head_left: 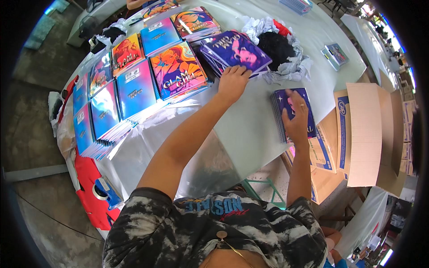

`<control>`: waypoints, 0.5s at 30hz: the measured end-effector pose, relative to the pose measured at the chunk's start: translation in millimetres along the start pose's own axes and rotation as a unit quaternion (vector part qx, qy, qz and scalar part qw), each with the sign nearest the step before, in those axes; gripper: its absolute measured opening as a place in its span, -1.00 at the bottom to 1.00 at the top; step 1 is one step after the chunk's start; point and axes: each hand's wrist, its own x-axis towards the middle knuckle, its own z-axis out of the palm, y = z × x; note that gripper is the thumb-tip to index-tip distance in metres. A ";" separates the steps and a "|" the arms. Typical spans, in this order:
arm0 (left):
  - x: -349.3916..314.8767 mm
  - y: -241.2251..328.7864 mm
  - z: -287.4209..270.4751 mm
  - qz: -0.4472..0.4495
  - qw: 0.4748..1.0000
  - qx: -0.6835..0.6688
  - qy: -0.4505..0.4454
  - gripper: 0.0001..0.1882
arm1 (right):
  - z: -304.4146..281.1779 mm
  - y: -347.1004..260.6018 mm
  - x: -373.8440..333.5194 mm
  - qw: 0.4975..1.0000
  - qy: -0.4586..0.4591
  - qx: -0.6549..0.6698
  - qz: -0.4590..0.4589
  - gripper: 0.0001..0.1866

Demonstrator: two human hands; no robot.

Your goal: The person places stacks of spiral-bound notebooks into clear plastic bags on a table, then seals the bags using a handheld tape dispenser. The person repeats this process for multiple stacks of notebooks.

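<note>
My left hand (234, 82) is closed over the near edge of a purple spiral notebook (239, 50), fingertips on its cover and thumb hidden. That notebook tops a slightly fanned stack, its cover showing a pink figure upside down to me. To the right, my right hand (296, 117) hovers over or touches a second purple spiral notebook (307, 103) near the table edge; contact is unclear. Thumb and fingers there are spread apart. Left of my left hand stand stacks of spiral notebooks, some with orange covers (178, 71), others with blue-pink backs (136, 89).
Crumpled white paper (301, 67) surrounds a black bundle (273, 47) beyond my hands. A small clear-topped package (336, 56) lies far right on the table (232, 143). Opened cardboard boxes (364, 134) stand at right. A blue tape dispenser (107, 192) sits at lower left on red cloth.
</note>
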 end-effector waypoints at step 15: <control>-2.3 -11.1 -116.9 0.190 0.947 -0.107 0.234 -0.77 | 96.5 22.4 131.3 0.911 0.222 0.280 -0.203 -0.71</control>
